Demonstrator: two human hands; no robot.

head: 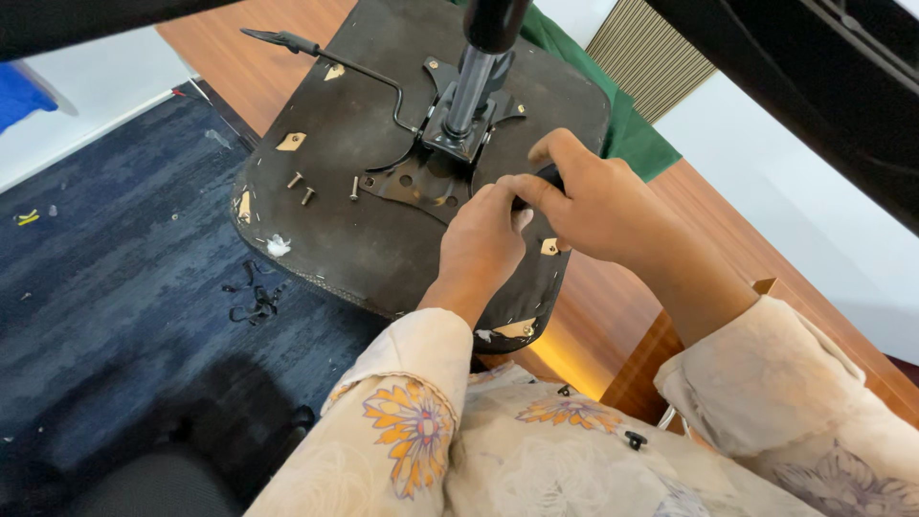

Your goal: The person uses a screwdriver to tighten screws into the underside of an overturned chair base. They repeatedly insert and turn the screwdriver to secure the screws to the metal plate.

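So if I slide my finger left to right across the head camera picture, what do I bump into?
Blue carpet → loose screws on the upturned chair seat → metal gas-lift column → left hand → right hand → wooden table.

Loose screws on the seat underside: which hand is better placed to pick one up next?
Probably the left hand. It lies nearer the loose screws, and the right hand is wrapped around a dark tool handle by the metal bracket.
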